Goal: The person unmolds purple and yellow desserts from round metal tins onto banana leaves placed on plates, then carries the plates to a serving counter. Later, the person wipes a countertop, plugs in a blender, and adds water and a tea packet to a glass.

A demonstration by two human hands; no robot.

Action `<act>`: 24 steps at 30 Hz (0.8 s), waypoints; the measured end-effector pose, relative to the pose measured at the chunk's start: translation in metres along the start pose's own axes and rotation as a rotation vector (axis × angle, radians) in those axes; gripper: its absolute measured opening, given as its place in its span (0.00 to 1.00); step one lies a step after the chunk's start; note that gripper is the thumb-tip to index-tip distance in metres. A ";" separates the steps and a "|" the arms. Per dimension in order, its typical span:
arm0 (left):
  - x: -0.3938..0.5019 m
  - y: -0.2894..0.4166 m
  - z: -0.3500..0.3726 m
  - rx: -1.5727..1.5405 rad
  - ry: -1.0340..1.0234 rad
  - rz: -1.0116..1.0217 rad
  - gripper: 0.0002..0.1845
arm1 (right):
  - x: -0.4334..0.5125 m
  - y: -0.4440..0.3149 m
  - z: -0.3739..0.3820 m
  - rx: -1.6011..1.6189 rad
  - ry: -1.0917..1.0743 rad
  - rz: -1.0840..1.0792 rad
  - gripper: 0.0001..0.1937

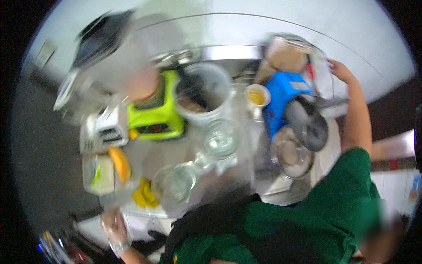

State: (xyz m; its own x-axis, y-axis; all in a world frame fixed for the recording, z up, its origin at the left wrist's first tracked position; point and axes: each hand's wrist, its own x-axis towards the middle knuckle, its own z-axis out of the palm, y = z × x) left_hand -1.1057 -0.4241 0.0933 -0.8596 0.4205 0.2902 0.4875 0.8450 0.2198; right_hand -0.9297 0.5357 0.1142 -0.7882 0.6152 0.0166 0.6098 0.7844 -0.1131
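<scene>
The picture is blurred by motion. My left hand [113, 226], in a clear glove, is at the lower left beside the counter edge; blur hides whether its fingers grip anything. My right hand [339, 71] reaches to the upper right, its fingers by the wall and a thin transparent sheet or cord; its grip is unclear. Near my left hand lie a yellow cloth [145, 194], an orange-yellow banana-like item [119, 164] and a pale tray [105, 180] with something green in it. Below my right hand, a dark frying pan [313, 132] leans over a blue appliance [283, 89].
A lime-green appliance [161, 120], a white bucket [204, 89] with dark contents, clear glass bowls [222, 138] and a cup of yellow liquid [257, 96] stand mid-counter. A metal bowl [291, 155] is at right. Another person's blurred head [379, 231] appears lower right.
</scene>
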 end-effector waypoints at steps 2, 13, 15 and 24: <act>-0.003 -0.001 -0.004 0.102 0.010 0.019 0.07 | -0.004 0.015 -0.004 0.023 0.024 -0.099 0.25; -0.021 -0.013 0.012 -0.116 -0.038 -0.025 0.09 | -0.055 -0.036 -0.152 0.362 0.130 0.049 0.24; -0.031 -0.021 0.029 -0.206 -0.165 -0.124 0.12 | -0.063 -0.065 -0.181 0.280 0.224 -0.069 0.23; -0.051 -0.010 0.157 -0.044 -0.306 -0.060 0.23 | -0.189 -0.316 -0.234 -0.110 0.589 -0.511 0.18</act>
State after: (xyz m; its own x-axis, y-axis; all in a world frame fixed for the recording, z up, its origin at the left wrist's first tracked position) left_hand -1.0902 -0.4022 -0.0695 -0.8901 0.4555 -0.0167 0.4347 0.8592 0.2698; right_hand -0.9544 0.1900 0.3791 -0.8183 0.0924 0.5674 0.2125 0.9657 0.1492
